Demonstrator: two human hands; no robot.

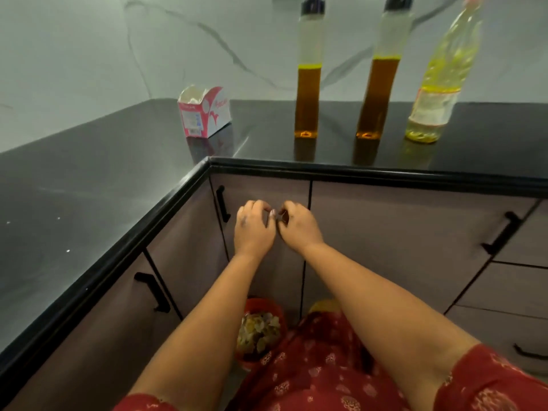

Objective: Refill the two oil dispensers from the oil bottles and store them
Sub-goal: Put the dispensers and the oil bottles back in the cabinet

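Oil dispensers, two: we list the first dispenser (309, 84) at upper centre of the frame and the second dispenser (382, 81) just to its right, both upright on the black countertop (89, 179), black-capped, each holding amber oil to roughly half height. Oil bottle (441, 78): upper right, clear plastic, pale yellow oil low in it, standing beside the second dispenser. Carton (204, 112): red and white, open-topped, on the counter left of the dispensers, well apart from them. Hands: our left hand (253, 228) and right hand (298, 225) meet at mid-frame below the counter edge, in front of a cabinet door (261, 188), fingers curled narrow with tips nearly touching (whether they pinch anything small, we cannot tell). Bin (258, 330): red, lower centre, holding scraps.
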